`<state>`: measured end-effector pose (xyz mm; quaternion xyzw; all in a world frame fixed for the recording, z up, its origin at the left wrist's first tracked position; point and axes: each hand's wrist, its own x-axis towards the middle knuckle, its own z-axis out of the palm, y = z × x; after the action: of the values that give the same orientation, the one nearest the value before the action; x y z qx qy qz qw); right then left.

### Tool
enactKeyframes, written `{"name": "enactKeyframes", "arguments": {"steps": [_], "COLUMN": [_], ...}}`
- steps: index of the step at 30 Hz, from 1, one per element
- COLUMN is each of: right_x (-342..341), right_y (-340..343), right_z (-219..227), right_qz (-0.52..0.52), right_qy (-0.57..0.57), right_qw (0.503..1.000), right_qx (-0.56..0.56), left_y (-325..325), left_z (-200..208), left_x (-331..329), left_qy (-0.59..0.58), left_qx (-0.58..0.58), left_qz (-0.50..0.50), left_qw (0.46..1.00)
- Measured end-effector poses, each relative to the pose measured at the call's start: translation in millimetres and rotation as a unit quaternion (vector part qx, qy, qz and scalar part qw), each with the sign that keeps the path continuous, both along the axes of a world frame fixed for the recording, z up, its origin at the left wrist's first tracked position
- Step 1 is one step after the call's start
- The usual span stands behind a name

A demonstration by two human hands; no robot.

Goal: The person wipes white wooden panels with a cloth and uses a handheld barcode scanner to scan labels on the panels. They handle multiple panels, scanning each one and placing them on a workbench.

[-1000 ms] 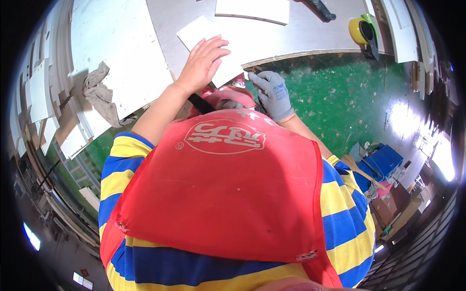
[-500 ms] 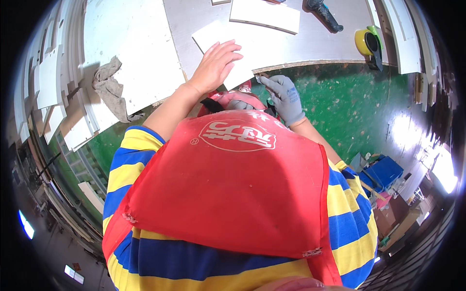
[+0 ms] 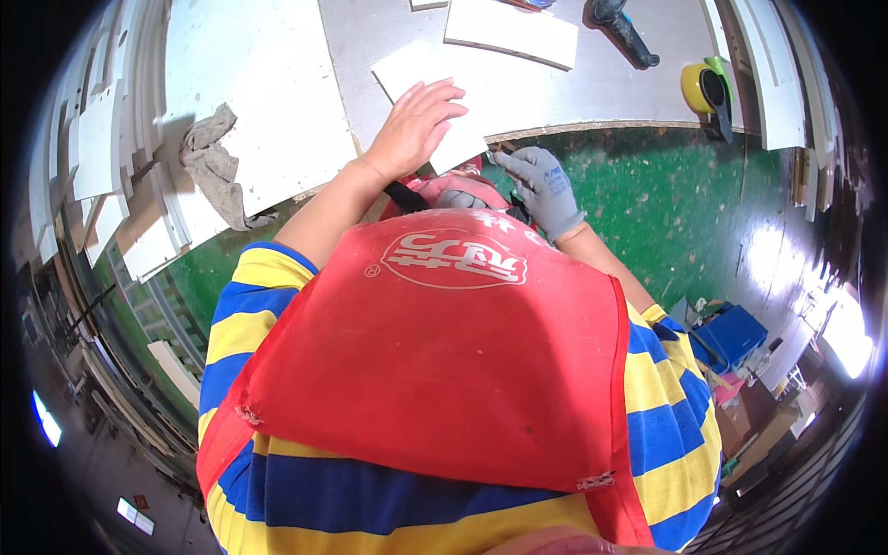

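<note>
My bare left hand (image 3: 418,128) lies with its fingers stretched out over a white board (image 3: 458,150) that juts past the near edge of the worktable (image 3: 638,102). At that board's near right corner is my right hand (image 3: 546,190), in a grey glove. Its thumb and index finger are pinched together, but I cannot make out what small thing, if any, is between them. Below the board, another piece of grey glove (image 3: 458,199) shows at the waist of my red apron (image 3: 444,361). Its lower part is hidden.
A second white board (image 3: 513,33) rests farther back, beside a dark hand tool (image 3: 625,33). Yellow tape in a dispenser (image 3: 701,90) sits at the right. A grey rag (image 3: 215,171) lies on a large white panel (image 3: 264,83) at left. Long panels (image 3: 772,79) are stacked on both sides.
The whole view has shifted slightly. Both hands keep nearly the same pose and place against the board.
</note>
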<state>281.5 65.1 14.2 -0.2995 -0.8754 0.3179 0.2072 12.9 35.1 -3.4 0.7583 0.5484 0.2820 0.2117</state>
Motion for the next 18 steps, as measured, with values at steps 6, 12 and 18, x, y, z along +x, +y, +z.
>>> {"name": "enactKeyframes", "arguments": {"steps": [6,12,18], "right_x": [-3.7,5.0,-28.5], "right_y": [3.1,10.1,35.5], "right_z": [3.6,3.7,27.8], "right_qz": [-0.01,0.07,-0.073], "right_qy": [0.017,-0.023,-0.039], "right_qw": [1.0,0.997,0.922], "right_qx": [-0.002,-0.021,-0.378], "left_y": [-1.7,0.3,-0.8], "left_z": [-1.2,-3.3,-3.0], "left_x": [-1.6,-1.3,-1.4], "left_qy": [-0.007,0.0,-0.019], "left_qx": [0.0,-0.002,-0.018], "left_qz": [0.0,0.002,0.001], "left_qw": [1.0,1.0,1.0]}}
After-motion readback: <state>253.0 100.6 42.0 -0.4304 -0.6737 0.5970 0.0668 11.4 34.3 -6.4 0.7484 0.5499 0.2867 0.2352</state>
